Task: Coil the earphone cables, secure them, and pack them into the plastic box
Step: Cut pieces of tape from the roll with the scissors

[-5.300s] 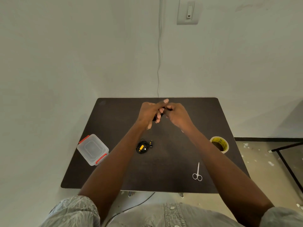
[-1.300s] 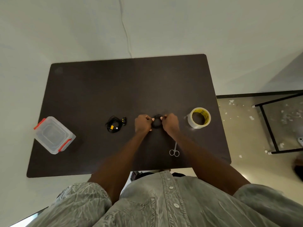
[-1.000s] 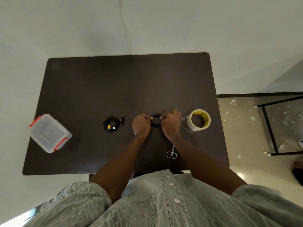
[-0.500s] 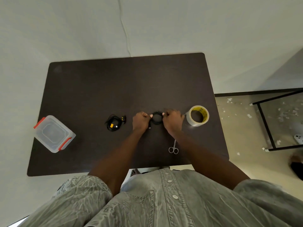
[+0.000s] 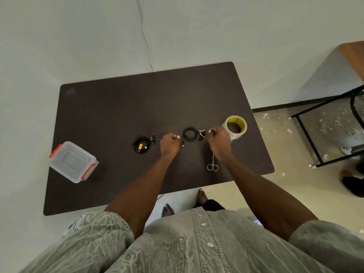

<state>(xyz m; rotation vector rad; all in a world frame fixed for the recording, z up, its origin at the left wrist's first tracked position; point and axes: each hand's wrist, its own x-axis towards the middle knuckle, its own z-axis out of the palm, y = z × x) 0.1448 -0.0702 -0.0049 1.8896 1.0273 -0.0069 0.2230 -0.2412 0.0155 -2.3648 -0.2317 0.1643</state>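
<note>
A coiled black earphone cable [image 5: 190, 133] lies on the dark table [image 5: 122, 107], its earbuds at the coil's right side. My left hand [image 5: 169, 144] rests just left of the coil, fingers curled, holding nothing. To the coil's right, my right hand [image 5: 219, 139] has its fingers curled too and is apart from the cable. A second coiled earphone with a yellow tape band [image 5: 141, 144] lies further left. The clear plastic box with red latches [image 5: 73, 161] stands lidded at the table's left edge.
A tape roll with a yellow core [image 5: 235, 126] stands just right of my right hand. Small scissors [image 5: 212, 164] lie under my right forearm near the front edge. A black metal frame [image 5: 323, 134] stands on the littered floor to the right.
Both hands have let go of the coiled cable and drawn apart, leaving it on the table. The right hand has shifted toward the tape roll.
</note>
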